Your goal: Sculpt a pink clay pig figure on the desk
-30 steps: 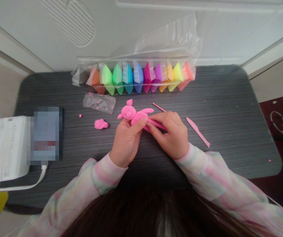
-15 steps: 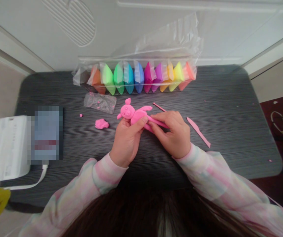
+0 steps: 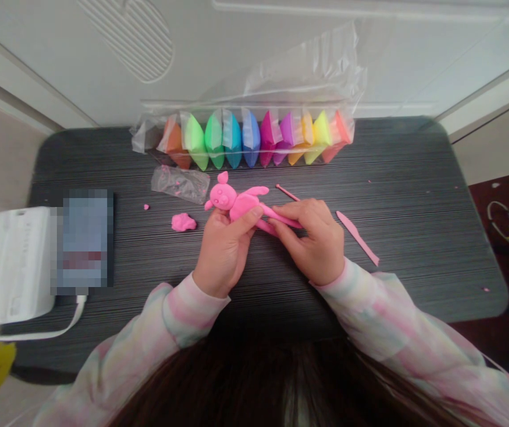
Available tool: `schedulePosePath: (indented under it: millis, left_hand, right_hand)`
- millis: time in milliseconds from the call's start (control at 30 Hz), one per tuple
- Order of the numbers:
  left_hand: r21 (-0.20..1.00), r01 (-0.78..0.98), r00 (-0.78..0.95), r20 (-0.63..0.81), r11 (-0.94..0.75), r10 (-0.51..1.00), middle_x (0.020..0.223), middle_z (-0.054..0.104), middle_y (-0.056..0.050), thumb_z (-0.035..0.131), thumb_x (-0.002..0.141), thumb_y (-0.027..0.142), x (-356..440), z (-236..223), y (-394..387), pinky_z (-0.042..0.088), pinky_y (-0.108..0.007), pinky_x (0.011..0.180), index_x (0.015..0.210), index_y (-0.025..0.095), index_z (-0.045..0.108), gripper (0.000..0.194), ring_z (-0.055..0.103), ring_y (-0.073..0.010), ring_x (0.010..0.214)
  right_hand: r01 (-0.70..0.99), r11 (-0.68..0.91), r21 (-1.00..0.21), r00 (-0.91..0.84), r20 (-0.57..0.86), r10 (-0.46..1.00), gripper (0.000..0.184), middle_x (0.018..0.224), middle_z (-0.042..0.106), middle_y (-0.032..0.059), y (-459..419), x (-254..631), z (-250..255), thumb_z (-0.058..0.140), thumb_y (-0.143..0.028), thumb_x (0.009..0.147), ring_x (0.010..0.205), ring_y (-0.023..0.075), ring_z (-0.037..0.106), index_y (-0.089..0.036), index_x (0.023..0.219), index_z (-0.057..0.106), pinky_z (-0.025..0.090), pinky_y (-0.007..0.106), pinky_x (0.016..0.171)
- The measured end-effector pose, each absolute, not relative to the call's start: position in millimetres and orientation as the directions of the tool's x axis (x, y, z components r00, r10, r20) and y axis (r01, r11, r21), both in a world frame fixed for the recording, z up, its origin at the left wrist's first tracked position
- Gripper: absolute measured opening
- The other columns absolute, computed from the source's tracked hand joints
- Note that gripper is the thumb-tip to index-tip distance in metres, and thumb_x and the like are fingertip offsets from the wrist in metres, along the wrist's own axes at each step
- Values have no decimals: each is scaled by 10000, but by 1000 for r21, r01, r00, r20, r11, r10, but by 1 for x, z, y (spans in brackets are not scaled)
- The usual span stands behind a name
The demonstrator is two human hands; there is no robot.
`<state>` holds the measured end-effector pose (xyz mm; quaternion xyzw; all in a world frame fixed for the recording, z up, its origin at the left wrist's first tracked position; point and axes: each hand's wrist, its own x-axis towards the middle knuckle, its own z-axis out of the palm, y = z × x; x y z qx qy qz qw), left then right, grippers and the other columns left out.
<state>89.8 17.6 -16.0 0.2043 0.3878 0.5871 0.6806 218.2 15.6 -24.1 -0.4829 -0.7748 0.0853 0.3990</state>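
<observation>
A pink clay pig figure (image 3: 231, 201) is held just above the dark striped table (image 3: 414, 196). My left hand (image 3: 223, 249) is closed round its body, thumb on top. My right hand (image 3: 314, 237) is closed in a pinch on a thin pink modelling stick (image 3: 281, 219) whose tip meets the figure's lower body. The figure's head with two ears and a snout points up and left; one arm sticks out to the right.
A row of coloured clay packets (image 3: 254, 139) in a clear bag lies at the back. A pink clay lump (image 3: 183, 222), an empty clear packet (image 3: 179, 184), a flat pink tool (image 3: 357, 237) and a thin pink stick (image 3: 285, 192) lie around. A phone (image 3: 83, 240) and white power bank (image 3: 14, 264) are left.
Both hands with the pig figure have shifted slightly left and towards the back; the figure's head now sits nearer the empty packet.
</observation>
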Motion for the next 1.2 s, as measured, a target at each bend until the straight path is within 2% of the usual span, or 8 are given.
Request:
schedulePosePath:
  millis: [200,333,567,767,900,1200]
  left_hand:
    - [746,-622,41,-273,239,961,749,616,2,641,651,110,89,-16,19,460,-238,767,858,162,600,216,575,-109,740]
    - [748,-629,-6,-277,211,961,719,597,28,634,645,85,87,-15,21,464,-223,755,852,193,599,236,564,-97,720]
    - [721,-665,-31,-288,195,957,726,586,34,615,655,57,84,-15,22,463,-221,751,846,205,591,243,563,-94,731]
    - [726,-666,-53,-275,171,960,748,579,30,609,671,64,82,-15,24,478,-193,743,817,193,589,196,559,-84,753]
    - [726,-672,-63,-251,145,966,759,569,42,604,671,53,81,-15,25,480,-180,747,821,199,590,210,554,-74,753]
    - [797,-589,-85,-225,133,971,825,604,23,578,701,90,77,-16,27,483,-201,774,851,214,589,195,574,-93,813]
  right_hand:
    - [683,526,-506,-216,548,808,99,798,680,21,15,218,-24,588,-219,771,759,161,603,-205,866,609,442,315,677]
    - [686,525,-503,-225,540,811,150,814,680,29,15,219,-23,599,-226,762,767,165,601,-195,908,603,438,316,676]
    - [676,548,-492,-220,576,787,79,770,679,18,16,220,-25,601,-200,760,739,154,602,-196,839,606,433,311,673]
    - [694,535,-481,-216,570,793,137,805,679,24,16,220,-25,610,-221,757,754,156,599,-192,890,600,436,309,672]
    - [700,533,-475,-216,571,792,76,757,672,12,16,221,-25,596,-217,765,719,151,591,-200,839,601,430,308,662]
    - [709,505,-492,-228,517,825,112,780,674,28,16,220,-24,592,-252,768,742,159,591,-183,857,596,423,308,667]
